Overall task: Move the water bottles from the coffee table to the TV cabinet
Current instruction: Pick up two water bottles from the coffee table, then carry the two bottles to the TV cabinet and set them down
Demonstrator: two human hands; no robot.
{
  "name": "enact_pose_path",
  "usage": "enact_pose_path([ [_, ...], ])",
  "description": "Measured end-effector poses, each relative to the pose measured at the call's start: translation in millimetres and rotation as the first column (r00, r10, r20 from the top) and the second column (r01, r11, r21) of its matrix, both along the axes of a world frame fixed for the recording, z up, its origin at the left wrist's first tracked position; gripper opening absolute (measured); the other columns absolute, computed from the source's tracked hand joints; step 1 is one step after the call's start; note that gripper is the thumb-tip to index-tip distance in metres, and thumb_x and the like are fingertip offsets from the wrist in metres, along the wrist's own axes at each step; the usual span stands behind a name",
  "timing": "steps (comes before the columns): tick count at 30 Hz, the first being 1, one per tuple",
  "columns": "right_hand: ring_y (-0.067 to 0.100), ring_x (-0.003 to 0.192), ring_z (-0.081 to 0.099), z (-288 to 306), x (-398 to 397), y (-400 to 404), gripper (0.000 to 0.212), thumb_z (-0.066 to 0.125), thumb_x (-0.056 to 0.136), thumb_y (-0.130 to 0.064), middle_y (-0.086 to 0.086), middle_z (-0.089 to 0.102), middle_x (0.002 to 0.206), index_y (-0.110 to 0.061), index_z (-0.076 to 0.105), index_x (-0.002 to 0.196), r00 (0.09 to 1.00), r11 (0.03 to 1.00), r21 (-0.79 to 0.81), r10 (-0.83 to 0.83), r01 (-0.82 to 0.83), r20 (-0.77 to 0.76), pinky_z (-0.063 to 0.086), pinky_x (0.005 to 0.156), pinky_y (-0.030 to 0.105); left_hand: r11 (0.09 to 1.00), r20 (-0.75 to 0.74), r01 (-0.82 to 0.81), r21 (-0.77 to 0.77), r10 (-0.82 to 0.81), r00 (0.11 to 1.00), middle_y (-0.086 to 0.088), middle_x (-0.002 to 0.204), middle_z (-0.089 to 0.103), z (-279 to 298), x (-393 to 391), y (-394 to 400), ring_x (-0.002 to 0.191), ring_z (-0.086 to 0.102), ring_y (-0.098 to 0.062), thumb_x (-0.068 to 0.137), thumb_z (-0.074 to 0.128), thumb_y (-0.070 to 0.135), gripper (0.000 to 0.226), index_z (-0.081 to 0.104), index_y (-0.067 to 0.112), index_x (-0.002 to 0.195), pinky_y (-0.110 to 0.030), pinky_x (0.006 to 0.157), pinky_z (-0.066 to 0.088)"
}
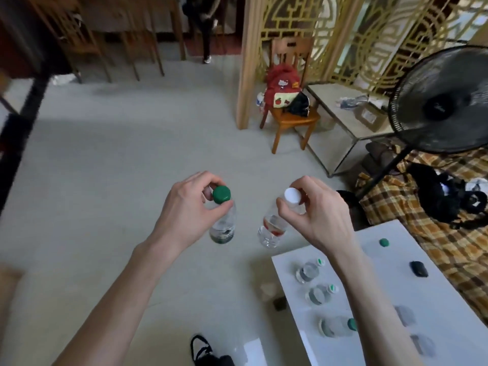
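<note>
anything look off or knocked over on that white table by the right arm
Nothing is spilled or knocked over. On the white coffee table, one loose green cap lies on its own, away from the bottles still standing there. The left hand and right hand each hold a bottle by the neck.

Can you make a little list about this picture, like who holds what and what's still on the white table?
left hand: holds green-capped bottle by the neck
right hand: holds white-capped bottle by the neck
where both bottles are: hanging in the air above the floor
white table: several bottles left, like one lying down
also on table: a loose green cap, a small black thing
</note>
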State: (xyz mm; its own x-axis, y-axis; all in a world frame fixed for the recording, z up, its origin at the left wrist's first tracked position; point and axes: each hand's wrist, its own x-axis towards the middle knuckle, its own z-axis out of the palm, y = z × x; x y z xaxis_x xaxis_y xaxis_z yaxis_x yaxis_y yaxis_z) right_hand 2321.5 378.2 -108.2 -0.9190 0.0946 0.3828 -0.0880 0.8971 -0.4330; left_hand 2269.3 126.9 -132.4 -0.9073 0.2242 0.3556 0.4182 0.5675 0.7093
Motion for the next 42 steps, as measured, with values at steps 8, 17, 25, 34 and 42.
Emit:
enact_pose_path([
  [8,0.018,0.070,0.055,0,-88,-107,0.024,0.074,0.081,-0.036,-0.009,0.056,0.079,-0.020,0.058,0.087,0.975,0.975,-0.017,0.223,-0.223,-0.012,0.041,0.056,0.032,0.968,-0.047,-0.246,-0.045,0.244,0.969,0.022,0.080,0.057,0,-39,-117,0.077,0.053,0.005,0.077,0.089,0.027,0.028,0.069,0.023,0.097,-0.011,0.070,0.040],
  [17,0.010,0.072,0.053,-1,-173,-218,0.023,0.071,0.080,-0.042,-0.009,0.059,0.078,-0.026,0.055,0.084,0.887,0.883,-0.092,0.462,-0.460,0.007,0.041,0.056,0.025,0.884,-0.046,-0.466,-0.023,0.465,0.884,0.017,0.090,0.066,-8,-63,-217,0.081,0.060,-0.006,0.079,0.084,0.038,0.026,0.065,0.032,0.095,-0.011,0.068,0.041],
  [25,0.013,0.071,0.055,-14,-258,-319,0.022,0.073,0.078,-0.036,-0.009,0.059,0.076,-0.024,0.056,0.081,0.717,0.722,-0.121,0.691,-0.681,0.090,0.046,0.060,0.029,0.771,-0.011,-0.635,-0.044,0.635,0.772,0.019,0.086,0.068,-10,-96,-305,0.080,0.061,-0.004,0.078,0.086,0.038,0.026,0.067,0.032,0.093,-0.016,0.068,0.047],
  [34,0.017,0.074,0.054,-20,-345,-444,0.022,0.072,0.079,-0.039,-0.008,0.057,0.079,-0.024,0.057,0.084,0.458,0.463,-0.038,0.884,-0.886,0.094,0.042,0.065,0.030,0.605,-0.026,-0.784,-0.142,0.789,0.614,0.030,0.098,0.062,-3,-118,-390,0.089,0.059,0.000,0.082,0.081,0.048,0.027,0.063,0.039,0.099,-0.007,0.070,0.042],
  [42,0.009,0.075,0.050,-18,-376,-567,0.023,0.069,0.085,-0.044,-0.013,0.057,0.085,-0.029,0.054,0.090,0.211,0.215,-0.040,0.974,-0.976,0.083,0.035,0.067,0.018,0.388,-0.046,-0.916,-0.101,0.918,0.394,0.026,0.092,0.063,-8,-103,-460,0.086,0.060,-0.003,0.082,0.077,0.050,0.024,0.063,0.038,0.098,-0.012,0.067,0.042],
])
